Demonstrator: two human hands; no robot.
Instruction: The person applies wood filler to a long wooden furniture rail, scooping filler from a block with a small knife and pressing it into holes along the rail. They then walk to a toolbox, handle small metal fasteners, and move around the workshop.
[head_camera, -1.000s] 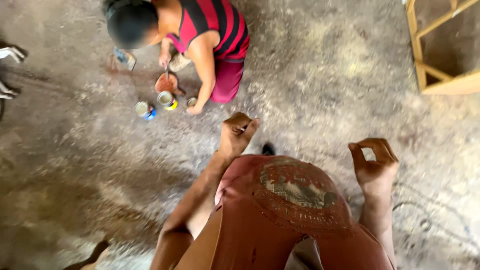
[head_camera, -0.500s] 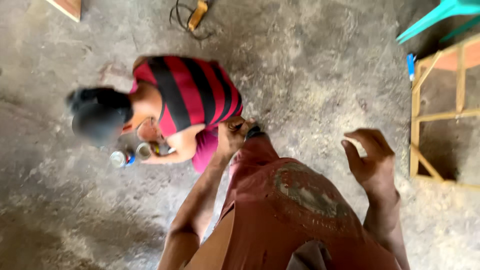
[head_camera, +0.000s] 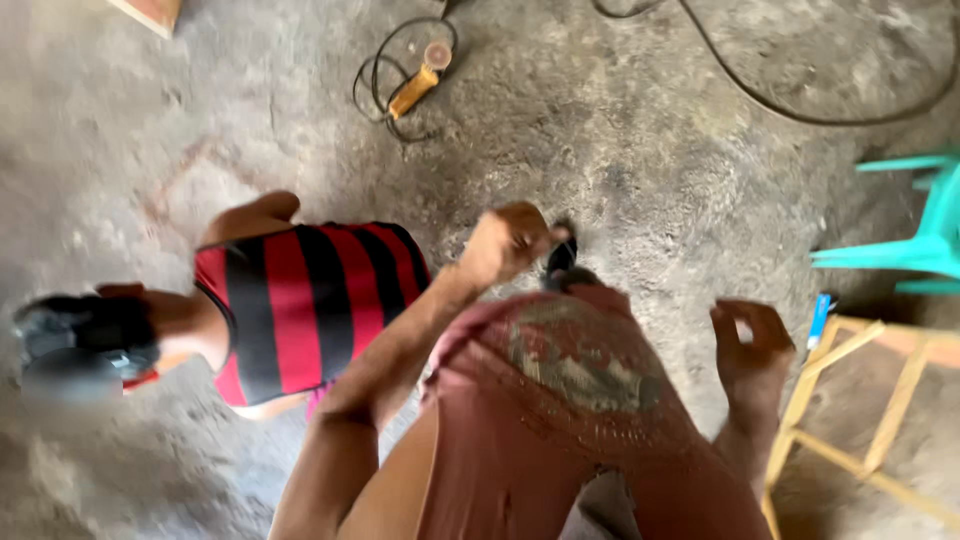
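A rough grey concrete floor (head_camera: 650, 150) spreads under everyone here, stained and dusty. The person wearing the camera stands over it in a reddish shirt (head_camera: 570, 400) with a worn print on the front.

Their left hand (head_camera: 510, 243) is raised ahead of the chest, fingers curled into a loose fist; something small may be pinched in it, but I cannot tell. Just beside it, at the shirt's upper edge, a dark shoe (head_camera: 561, 262) shows on the floor.

Their right hand (head_camera: 750, 345) hangs out to the side, fingers curled inward with the thumb near the fingertips, holding nothing that I can see.

To the left, another person in a red and black striped top (head_camera: 300, 310) crouches low over the floor, head down.

Farther off, an orange-handled grinder (head_camera: 420, 80) lies among its coiled black cord (head_camera: 375, 90). A second cable (head_camera: 780, 95) snakes across the far floor. On the right stand a turquoise plastic chair (head_camera: 925, 235) and a bare wooden frame (head_camera: 870, 420), with a small blue object (head_camera: 820, 318) beside the frame.
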